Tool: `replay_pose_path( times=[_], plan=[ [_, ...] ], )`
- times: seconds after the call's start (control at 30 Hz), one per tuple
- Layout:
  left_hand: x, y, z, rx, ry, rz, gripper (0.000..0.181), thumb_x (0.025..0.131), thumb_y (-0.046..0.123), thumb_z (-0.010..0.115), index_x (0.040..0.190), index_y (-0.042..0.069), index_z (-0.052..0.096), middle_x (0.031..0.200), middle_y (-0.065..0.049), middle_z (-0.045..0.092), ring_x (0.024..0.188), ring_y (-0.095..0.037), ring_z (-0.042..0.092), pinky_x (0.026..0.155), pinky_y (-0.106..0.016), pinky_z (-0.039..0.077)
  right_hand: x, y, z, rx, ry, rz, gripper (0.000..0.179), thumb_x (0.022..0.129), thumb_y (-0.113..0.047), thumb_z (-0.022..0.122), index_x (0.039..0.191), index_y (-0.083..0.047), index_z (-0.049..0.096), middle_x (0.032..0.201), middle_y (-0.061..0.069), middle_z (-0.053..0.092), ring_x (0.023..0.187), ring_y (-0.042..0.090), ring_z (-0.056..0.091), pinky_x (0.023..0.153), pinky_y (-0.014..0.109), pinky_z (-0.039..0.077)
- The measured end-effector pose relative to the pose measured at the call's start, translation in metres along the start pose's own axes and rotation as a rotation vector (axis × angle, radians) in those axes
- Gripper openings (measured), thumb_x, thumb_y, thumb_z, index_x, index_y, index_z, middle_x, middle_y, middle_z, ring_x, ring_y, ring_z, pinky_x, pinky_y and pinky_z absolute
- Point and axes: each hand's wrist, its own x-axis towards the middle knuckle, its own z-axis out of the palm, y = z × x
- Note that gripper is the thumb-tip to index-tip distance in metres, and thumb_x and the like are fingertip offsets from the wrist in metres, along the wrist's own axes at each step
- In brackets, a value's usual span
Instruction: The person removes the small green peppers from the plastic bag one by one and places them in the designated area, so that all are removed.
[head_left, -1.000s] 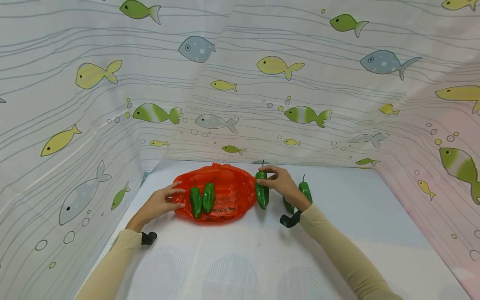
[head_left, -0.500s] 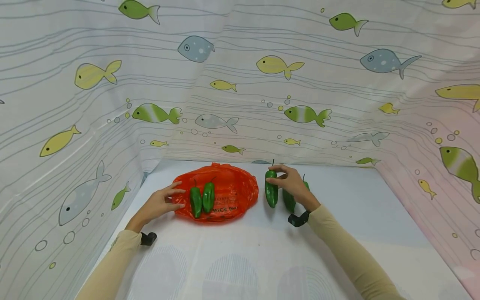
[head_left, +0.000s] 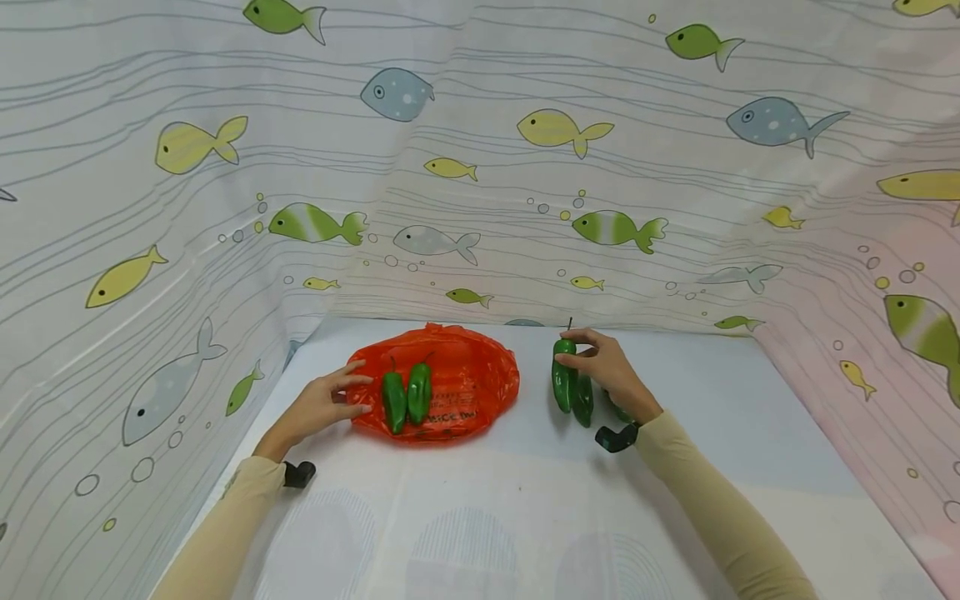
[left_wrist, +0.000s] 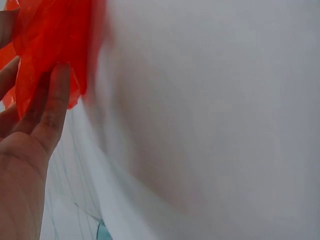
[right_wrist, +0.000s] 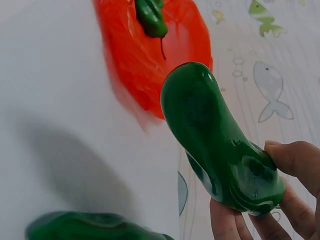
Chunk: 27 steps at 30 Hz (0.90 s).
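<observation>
In the head view my right hand point(head_left: 611, 371) pinches a green pepper point(head_left: 564, 382) near its stem end, between thumb and fingers. The right wrist view shows this pepper point(right_wrist: 215, 135) large, above the white surface with its shadow below. A second green pepper point(head_left: 582, 400) lies just beside it, and another point(head_left: 617, 406) is mostly hidden under the hand. My left hand point(head_left: 324, 407) rests at the left edge of a red plastic bag point(head_left: 483, 375), fingers spread and touching it. Two green peppers, a left one point(head_left: 393, 402) and a right one point(head_left: 418, 393), lie on the bag.
A white tabletop point(head_left: 480, 483) with pale printed shapes lies under everything. Behind and at both sides rises a fish-printed sheet point(head_left: 495, 250). Each wrist wears a black camera mount, such as the right one point(head_left: 617, 437).
My right hand has carried the pepper rightward, from the bag's right edge to beside the peppers on the table. The left hand and the bag have stayed in place.
</observation>
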Motion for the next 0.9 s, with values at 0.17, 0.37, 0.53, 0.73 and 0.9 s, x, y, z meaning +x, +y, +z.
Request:
replay_pose_path(
  times=[0.17, 0.37, 0.53, 0.73, 0.9],
  plan=[
    [0.001, 0.0, 0.001, 0.01, -0.002, 0.006, 0.054, 0.088, 0.03, 0.084, 0.135, 0.01, 0.067, 0.166, -0.011, 0.033, 0.124, -0.034, 0.06, 0.099, -0.045, 0.053, -0.002, 0.006, -0.01, 0.003, 0.019, 0.017, 0.06, 0.088, -0.038, 0.083, 0.14, -0.016, 0.062, 0.142, 0.007, 0.058, 0.113, 0.03, 0.059, 0.096, 0.049, 0.045],
    [0.001, 0.001, 0.001, 0.004, -0.004, 0.006, 0.055, 0.088, 0.031, 0.084, 0.136, 0.01, 0.067, 0.165, -0.011, 0.033, 0.127, -0.037, 0.058, 0.101, -0.052, 0.051, -0.007, 0.012, -0.024, 0.003, 0.042, 0.016, 0.06, 0.089, -0.036, 0.082, 0.141, -0.014, 0.061, 0.145, 0.009, 0.056, 0.114, 0.031, 0.058, 0.095, 0.043, 0.049],
    [0.001, 0.001, 0.0, 0.006, -0.006, 0.006, 0.058, 0.087, 0.033, 0.084, 0.137, 0.009, 0.066, 0.166, -0.011, 0.033, 0.125, -0.035, 0.059, 0.101, -0.05, 0.051, -0.012, 0.016, -0.036, -0.004, 0.053, 0.006, 0.063, 0.091, -0.037, 0.081, 0.144, -0.013, 0.058, 0.147, 0.01, 0.054, 0.116, 0.031, 0.057, 0.094, 0.043, 0.05],
    [0.0, 0.001, 0.0, 0.005, -0.004, 0.0, 0.057, 0.088, 0.034, 0.084, 0.137, 0.01, 0.066, 0.166, -0.01, 0.033, 0.122, -0.035, 0.061, 0.101, -0.051, 0.051, -0.016, 0.024, -0.05, -0.023, 0.078, 0.006, 0.065, 0.092, -0.039, 0.079, 0.146, -0.012, 0.055, 0.15, 0.012, 0.051, 0.119, 0.033, 0.056, 0.102, 0.05, 0.044],
    [-0.001, 0.0, 0.0, 0.002, -0.006, -0.002, 0.057, 0.088, 0.034, 0.083, 0.137, 0.01, 0.066, 0.166, -0.011, 0.032, 0.125, -0.038, 0.059, 0.101, -0.053, 0.051, -0.018, 0.033, -0.059, -0.04, 0.1, 0.019, 0.066, 0.092, -0.041, 0.079, 0.146, -0.013, 0.055, 0.151, 0.014, 0.05, 0.12, 0.035, 0.056, 0.106, 0.057, 0.04]
  ],
)
